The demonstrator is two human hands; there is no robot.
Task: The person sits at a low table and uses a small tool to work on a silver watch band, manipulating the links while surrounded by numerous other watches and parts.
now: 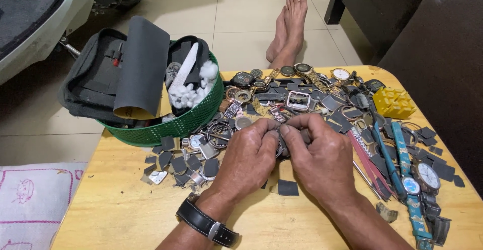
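1. In the head view we work over a small wooden table [121, 199]; our left hand [246, 162] and right hand [322, 154] meet just in front of the green basket [166, 129], fingertips pressed together and pinching a small dark watch part [279, 148]; most of it is hidden, so we cannot tell its exact kind.
2. We judge the step to be close rubbing or fitting of that part; the next move seems to call for a steady pinch and fine finger pressure.
3. The green basket holds a dark grey sandpaper sheet [142, 63], white cotton balls [193, 91] and a black pouch [98, 76]; right of the basket lie scattered watches [302, 86], and beyond them a yellow block [393, 103].
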